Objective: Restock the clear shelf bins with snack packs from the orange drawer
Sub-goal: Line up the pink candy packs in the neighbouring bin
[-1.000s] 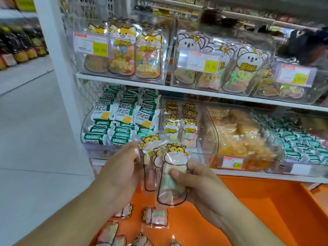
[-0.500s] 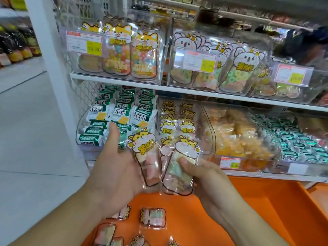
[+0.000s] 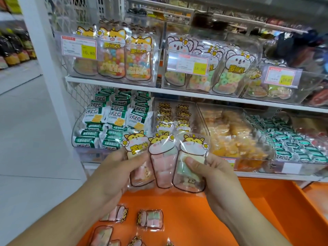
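Three clear snack packs with yellow hamster tops and pastel marshmallows are fanned out upright between my hands. My left hand grips the left pack, thumb across its front. My right hand grips the right pack, thumb pressed on its middle. They hover in front of the clear shelf bin that holds several of the same hamster packs. Below lies the open orange drawer, with several loose packs on its floor.
Left of the hamster bin is a bin of green-and-white packs; to its right are bins of orange sweets and green wrapped sweets. The upper shelf carries bins of candy bags with price tags. A white upright and floor lie left.
Both hands have risen with the packs toward the hamster bin. The packs are now fanned out so that three show side by side.
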`<state>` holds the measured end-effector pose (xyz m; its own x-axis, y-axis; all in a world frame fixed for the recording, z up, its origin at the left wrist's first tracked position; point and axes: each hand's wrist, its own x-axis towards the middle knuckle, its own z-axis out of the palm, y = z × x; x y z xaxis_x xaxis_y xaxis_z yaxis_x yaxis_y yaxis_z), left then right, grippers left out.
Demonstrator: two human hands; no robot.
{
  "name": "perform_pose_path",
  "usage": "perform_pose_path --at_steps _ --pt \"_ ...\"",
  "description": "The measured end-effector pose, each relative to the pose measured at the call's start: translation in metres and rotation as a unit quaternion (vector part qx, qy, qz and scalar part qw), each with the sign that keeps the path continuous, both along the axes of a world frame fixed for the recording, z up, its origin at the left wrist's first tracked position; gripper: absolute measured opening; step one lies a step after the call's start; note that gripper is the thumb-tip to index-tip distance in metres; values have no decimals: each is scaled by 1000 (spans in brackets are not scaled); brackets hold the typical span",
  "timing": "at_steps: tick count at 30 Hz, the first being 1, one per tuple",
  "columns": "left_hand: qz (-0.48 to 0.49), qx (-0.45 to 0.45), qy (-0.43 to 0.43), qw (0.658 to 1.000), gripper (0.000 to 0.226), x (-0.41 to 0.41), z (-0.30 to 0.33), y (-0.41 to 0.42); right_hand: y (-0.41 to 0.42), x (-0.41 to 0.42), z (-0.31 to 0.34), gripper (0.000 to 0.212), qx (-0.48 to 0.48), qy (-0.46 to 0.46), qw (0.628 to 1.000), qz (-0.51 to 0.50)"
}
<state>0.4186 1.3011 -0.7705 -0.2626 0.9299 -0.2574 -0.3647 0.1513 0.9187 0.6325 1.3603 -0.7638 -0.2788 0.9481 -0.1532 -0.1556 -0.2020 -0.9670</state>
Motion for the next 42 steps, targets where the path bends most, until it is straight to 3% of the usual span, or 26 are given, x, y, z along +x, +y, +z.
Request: perform_pose_path --at_steps 2,3,5,7,10,14,18,21,23,25,28,31,33,36,37,39,42 --pt "5 -4 30 1000 23 -1 -4 1 -3 1 4 14 82 -53 995 -27" --pt "1 -9 26 1000 25 -1 -6 2 -5 1 6 12 122 -74 989 -34" --pt "-26 -9 -30 999 34 1 -7 3 -13 -4 12 42 164 -112 980 -23" --pt "-72 -1 -65 995 38 3 -5 1 -22 -11 11 49 160 -124 979 -2" --pt "-132 12 -85 988 42 3 -7 -1 -23 -18 1 34 136 -113 984 39" --pt "-100 13 -21 995 19 0 -13 0 -14 -12 2 13 28 -13 999 30" --pt "-74 0 15 997 35 1 -18 0 -6 -2 1 46 -19 58 998 -6" --pt "-46 1 56 997 22 5 -19 3 -2 4 7 12 56 5 995 -81" --pt "-33 2 77 996 18 10 -21 2 -9 1 11 25 138 -118 976 -116" --pt "-31 6 82 996 18 18 -22 0 -18 -8 10 24 188 -196 958 -92" --pt "-29 20 59 998 21 33 -21 -3 -33 -25 3 17 123 -141 982 20" --pt "-19 10 59 998 17 36 -23 -4 -37 -30 -6 38 65 -101 991 56" --pt "-6 12 61 998 18 33 -23 -5 -34 -29 -10 40 90 -135 985 66" --pt "8 7 24 1000 53 29 -17 -5 -27 -25 -11 48 187 -272 943 41" --pt "7 16 6 1000 50 30 -14 -5 -26 -25 -8 49 212 -299 930 27" --pt "-9 28 -15 999 33 28 -13 -3 -26 -25 -5 49 219 -297 929 8" --pt "-21 19 -46 999 52 27 -13 -3 -25 -25 -5 55 150 -228 962 22"
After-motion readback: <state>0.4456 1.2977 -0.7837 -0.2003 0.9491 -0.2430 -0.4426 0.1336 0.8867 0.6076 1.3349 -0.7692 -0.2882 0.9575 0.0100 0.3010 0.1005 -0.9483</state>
